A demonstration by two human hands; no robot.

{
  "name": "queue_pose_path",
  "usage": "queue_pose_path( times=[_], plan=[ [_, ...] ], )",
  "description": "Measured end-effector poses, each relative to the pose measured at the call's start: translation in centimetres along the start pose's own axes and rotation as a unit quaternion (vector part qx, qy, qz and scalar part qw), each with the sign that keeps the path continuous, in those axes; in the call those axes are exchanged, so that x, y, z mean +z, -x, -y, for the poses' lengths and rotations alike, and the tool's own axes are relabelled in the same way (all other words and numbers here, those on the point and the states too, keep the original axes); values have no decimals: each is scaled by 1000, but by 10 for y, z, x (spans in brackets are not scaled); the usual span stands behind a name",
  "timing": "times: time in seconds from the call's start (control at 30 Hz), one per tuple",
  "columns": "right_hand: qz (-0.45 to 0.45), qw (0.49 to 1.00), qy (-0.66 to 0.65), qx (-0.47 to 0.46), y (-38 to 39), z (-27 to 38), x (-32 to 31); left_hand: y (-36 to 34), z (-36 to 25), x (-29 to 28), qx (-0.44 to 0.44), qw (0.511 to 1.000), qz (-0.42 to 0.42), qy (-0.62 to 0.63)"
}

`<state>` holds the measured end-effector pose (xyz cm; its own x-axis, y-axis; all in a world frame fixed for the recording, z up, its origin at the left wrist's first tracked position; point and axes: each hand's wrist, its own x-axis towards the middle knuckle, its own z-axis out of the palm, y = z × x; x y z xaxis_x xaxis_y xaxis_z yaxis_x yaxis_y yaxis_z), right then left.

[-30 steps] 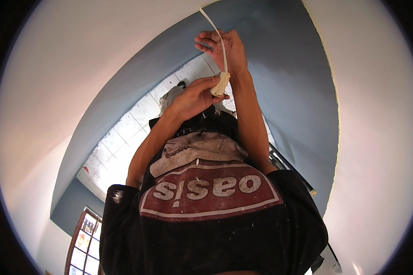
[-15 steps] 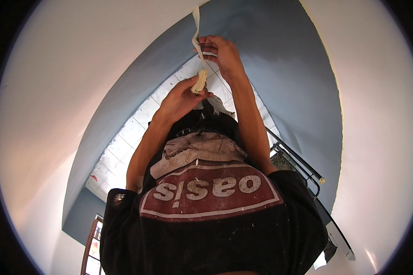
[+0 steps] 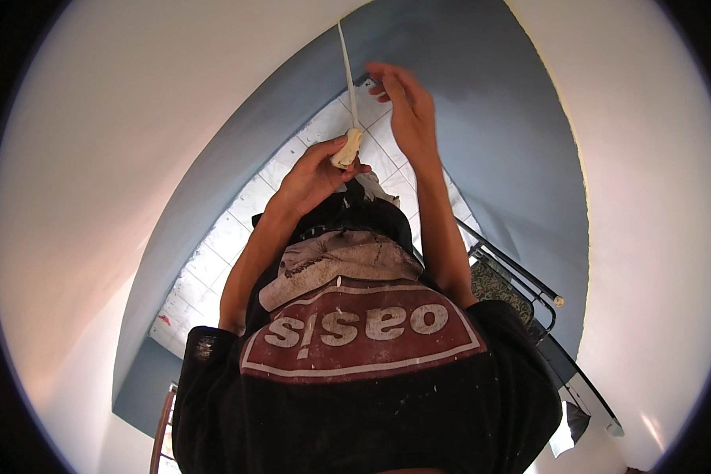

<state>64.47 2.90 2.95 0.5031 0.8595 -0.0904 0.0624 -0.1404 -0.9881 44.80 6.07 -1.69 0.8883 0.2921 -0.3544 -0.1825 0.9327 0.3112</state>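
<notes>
My left hand [image 3: 310,175] is closed around a small cream bundle of masking tape [image 3: 347,150], thumb on one side and fingers below. From the bundle a narrow tape strip [image 3: 350,79] runs up, taut, to the top of the blue wall section where it meets the white. My right hand [image 3: 409,99] is raised just right of the strip, apart from it. Its fingers are loosely bent and slightly blurred, with nothing seen in them.
Blue wall [image 3: 498,118] surrounds the corner ahead, with white wall [image 3: 134,134] above it. A pale yellowish line [image 3: 574,150] follows the right-hand colour edge. Below lie white floor tiles [image 3: 213,241]. A black metal-framed piece of furniture [image 3: 521,272] with a patterned surface stands at right.
My right hand has let go of the strip and moved right, away from it. The strip has gone from slack and twisted to straight. My left hand still grips the tape bundle.
</notes>
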Motion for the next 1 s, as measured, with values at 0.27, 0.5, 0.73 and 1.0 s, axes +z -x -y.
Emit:
queue_pose_path(
  times=[0.27,0.5,0.73,1.0],
  plan=[
    [183,913,306,-199,57,68,0,12,-15,5,-14,994,-108,15],
    [213,874,370,-231,49,58,21,10,-22,-17,-28,997,-40,63],
    [96,950,278,-109,39,58,26,2,-34,1,26,1000,0,0],
    [-15,962,271,-30,38,61,42,-8,-34,-3,98,993,1,-62]
  ],
)
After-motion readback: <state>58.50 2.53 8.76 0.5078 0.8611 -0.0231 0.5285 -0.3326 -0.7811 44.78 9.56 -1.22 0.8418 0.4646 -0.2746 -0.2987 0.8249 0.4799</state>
